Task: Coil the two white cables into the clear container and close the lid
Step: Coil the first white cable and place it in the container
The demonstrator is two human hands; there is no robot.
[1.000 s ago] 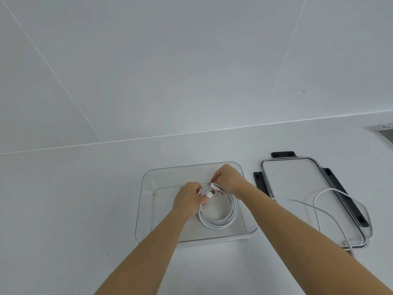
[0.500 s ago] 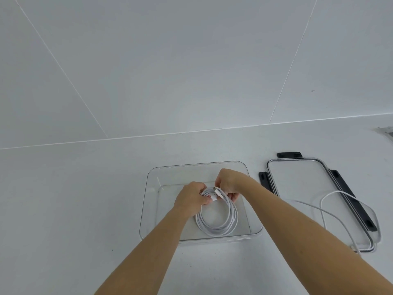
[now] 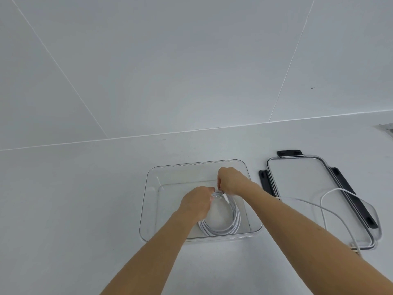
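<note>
**White coil in the container, both hands on it**

Clear plastic forms the container [image 3: 148, 211], which stands open on the white counter [image 3: 74, 199], about midway along it and well short of the far edge, where the counter meets the wall [image 3: 191, 60]. Inside, on the container's floor, lies the coil [image 3: 232, 223], one white cable wound in several turns, filling the middle and the right half.

The left hand [image 3: 195, 204] reaches in from the near side. Its fingers curl over the far left part of the coil and grip the turns there. The right hand [image 3: 230, 182] is just beyond it, almost touching, with its fingers bent down. They pinch the coil's free end, and the plug [image 3: 226, 198] pokes out below them, slanting across the far turns.

The lid [image 3: 297, 179] lies flat on the counter just to the right of the container, apart from it, with black clips [image 3: 289, 152] folded out along its far, left and right sides.

The loose cable [image 3: 297, 199] is uncoiled. It comes out from behind the right forearm, crosses the lid, and makes an open loop over the lid's right half. One end lies on the counter by the lid's near right corner.
</note>
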